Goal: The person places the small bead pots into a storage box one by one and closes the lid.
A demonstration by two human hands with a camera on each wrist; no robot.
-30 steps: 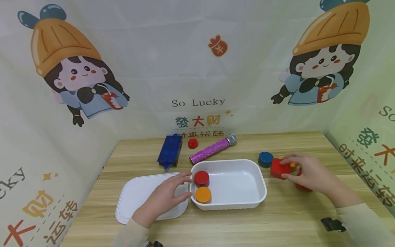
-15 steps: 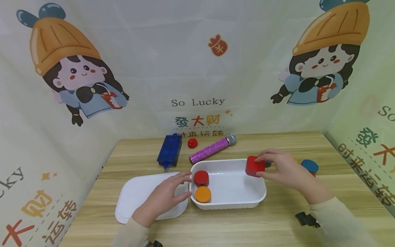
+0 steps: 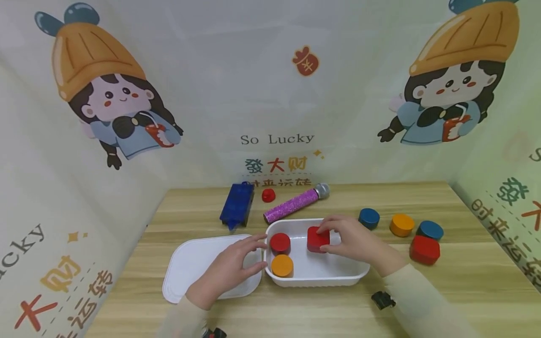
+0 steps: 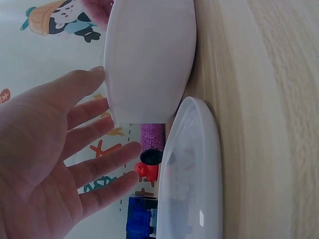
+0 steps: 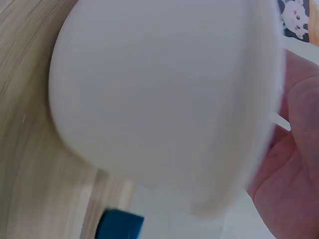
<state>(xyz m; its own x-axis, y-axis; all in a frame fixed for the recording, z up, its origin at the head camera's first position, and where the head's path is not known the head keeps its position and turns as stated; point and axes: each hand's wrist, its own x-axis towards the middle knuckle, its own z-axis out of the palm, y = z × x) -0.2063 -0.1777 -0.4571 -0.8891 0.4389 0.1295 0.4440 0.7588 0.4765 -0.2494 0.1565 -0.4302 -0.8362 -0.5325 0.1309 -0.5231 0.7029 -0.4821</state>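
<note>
In the head view my right hand (image 3: 352,241) pinches a red rounded-square block (image 3: 318,240) inside the white box (image 3: 321,282). A red round block (image 3: 280,244) and an orange round block (image 3: 282,266) stand at the box's left end. My left hand (image 3: 230,265) has its fingertips at the box's left rim, above the white lid (image 3: 181,263). The left wrist view shows that hand (image 4: 60,154) with its fingers extended and spread, the thumb at the rim. In the right wrist view the box's wall (image 5: 164,99) hides the red block and my right fingertips.
Right of the box lie a blue round block (image 3: 369,218), an orange round block (image 3: 402,225), another blue round block (image 3: 429,229) and a red rounded-square block (image 3: 424,249). Behind are a dark blue toy (image 3: 237,205), a small red object (image 3: 268,195) and a purple glitter microphone (image 3: 293,205).
My right hand has carried the red rounded-square block leftward from the group at the right, over the box's rim and into the box. My left hand has stayed at the left rim.
</note>
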